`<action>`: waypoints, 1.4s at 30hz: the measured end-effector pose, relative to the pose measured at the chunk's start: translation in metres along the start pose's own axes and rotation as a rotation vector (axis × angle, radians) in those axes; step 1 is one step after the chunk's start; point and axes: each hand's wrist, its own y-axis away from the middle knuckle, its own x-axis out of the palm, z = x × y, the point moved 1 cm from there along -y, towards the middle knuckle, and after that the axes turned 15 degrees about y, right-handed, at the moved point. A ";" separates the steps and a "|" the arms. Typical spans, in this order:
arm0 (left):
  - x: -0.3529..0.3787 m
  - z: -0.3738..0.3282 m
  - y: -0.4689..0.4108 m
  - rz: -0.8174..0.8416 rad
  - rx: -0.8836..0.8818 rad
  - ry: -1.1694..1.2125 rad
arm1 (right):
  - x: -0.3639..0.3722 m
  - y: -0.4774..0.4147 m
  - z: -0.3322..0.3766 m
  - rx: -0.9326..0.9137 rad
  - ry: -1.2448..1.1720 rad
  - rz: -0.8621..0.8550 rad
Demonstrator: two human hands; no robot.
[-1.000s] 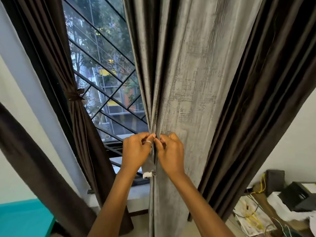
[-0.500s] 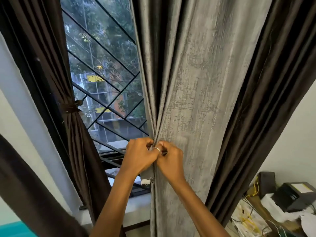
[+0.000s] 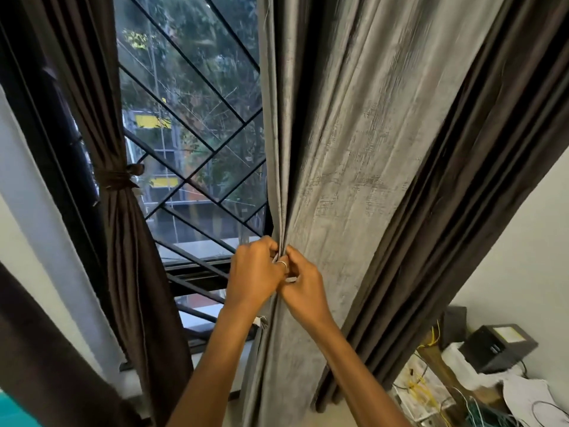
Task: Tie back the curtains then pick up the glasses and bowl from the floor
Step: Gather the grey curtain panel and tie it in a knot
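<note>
A wide grey curtain [image 3: 354, 155] hangs in front of me, gathered to a narrow waist at hand height. My left hand [image 3: 254, 274] and my right hand [image 3: 303, 288] meet at that waist, fingers curled and pinching the grey fabric or a tie at its left edge. A ring shows on a left finger. A dark brown curtain [image 3: 431, 229] hangs behind the grey one on the right. On the left, another brown curtain [image 3: 123, 241] is tied back with a brown band [image 3: 115, 179]. No glasses or bowl are in view.
The window [image 3: 197, 134] with its black diagonal grille lies behind the curtains. At the lower right, a black box [image 3: 498, 346], papers and tangled yellow and green wires [image 3: 431, 386] clutter the floor by the white wall. A teal surface [image 3: 9, 411] shows at the lower left corner.
My hands have closed tighter together on the grey curtain's edge. The view has tilted up, so the teal surface has almost left the frame.
</note>
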 end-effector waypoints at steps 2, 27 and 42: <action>0.002 -0.002 0.000 -0.020 0.007 -0.044 | -0.001 0.000 -0.001 -0.004 0.002 -0.002; -0.005 -0.010 0.020 -0.185 -0.079 -0.067 | -0.101 -0.046 -0.092 0.203 0.180 -0.214; -0.001 -0.014 0.027 -0.183 -0.103 -0.028 | -0.184 -0.065 -0.133 0.185 0.231 -0.157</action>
